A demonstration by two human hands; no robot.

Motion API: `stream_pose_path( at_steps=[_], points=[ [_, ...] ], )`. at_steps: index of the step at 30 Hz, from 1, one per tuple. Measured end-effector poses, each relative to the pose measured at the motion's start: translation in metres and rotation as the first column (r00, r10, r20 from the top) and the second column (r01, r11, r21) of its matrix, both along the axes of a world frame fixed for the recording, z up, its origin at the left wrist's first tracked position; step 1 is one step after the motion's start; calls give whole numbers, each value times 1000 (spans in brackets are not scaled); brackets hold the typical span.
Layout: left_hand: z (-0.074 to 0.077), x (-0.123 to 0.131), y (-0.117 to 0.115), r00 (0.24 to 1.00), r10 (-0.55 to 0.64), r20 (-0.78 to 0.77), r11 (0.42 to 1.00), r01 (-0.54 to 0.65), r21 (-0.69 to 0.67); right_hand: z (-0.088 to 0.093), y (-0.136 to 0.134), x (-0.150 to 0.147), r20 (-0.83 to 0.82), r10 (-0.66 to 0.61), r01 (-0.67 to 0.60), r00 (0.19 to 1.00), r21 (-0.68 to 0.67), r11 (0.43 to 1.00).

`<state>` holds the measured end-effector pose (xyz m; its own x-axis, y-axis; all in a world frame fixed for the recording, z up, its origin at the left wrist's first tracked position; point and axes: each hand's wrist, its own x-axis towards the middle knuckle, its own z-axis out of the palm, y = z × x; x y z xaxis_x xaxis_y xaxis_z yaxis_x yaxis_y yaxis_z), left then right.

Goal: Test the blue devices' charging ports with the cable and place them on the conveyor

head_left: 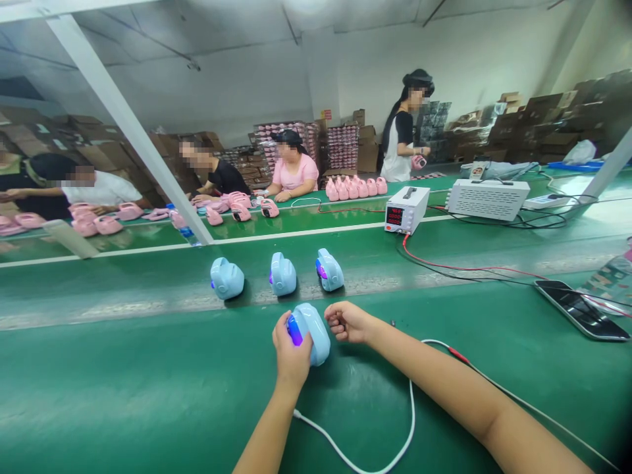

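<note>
My left hand (290, 352) is wrapped around a light blue plastic toy (312, 332) with a glowing purple light, resting on the green table. My right hand (346, 322) sits just right of the toy, fingers curled in a fist; whatever it pinches is hidden. A white cable (409, 421) and a thin red-tipped wire (457, 355) run under my arms toward the toy. Three more light blue toys (283, 274) stand in a row on the green conveyor belt just beyond.
A white power supply (405, 209) with a red display stands on the belt's far side, red and black leads trailing right. A phone (580, 309) lies at right. Across the line, several people handle pink toys (353, 188). A slanted white post (128, 125) crosses left.
</note>
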<state>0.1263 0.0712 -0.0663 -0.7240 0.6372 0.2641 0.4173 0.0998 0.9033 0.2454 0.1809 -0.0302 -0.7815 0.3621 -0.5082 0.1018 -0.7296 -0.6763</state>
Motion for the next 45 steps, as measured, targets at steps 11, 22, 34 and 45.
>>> stream_pose_path(
  at_steps=[11,22,34,45],
  points=[
    [3,0,-1,1000,-7,26,999,7,-31,0,-5,-1,-5,82,-81,997,69,994],
    [-6,-4,1,1000,3,12,1000,-3,1,-5,-7,-3,-16,120,-117,993,100,988],
    [-8,-6,1,1000,6,4,1000,-6,12,-3,-9,-3,-24,113,-109,993,124,986],
    [-7,-5,0,1000,1,5,1000,-1,-4,0,-11,-3,-23,110,-105,994,141,984]
  ],
)
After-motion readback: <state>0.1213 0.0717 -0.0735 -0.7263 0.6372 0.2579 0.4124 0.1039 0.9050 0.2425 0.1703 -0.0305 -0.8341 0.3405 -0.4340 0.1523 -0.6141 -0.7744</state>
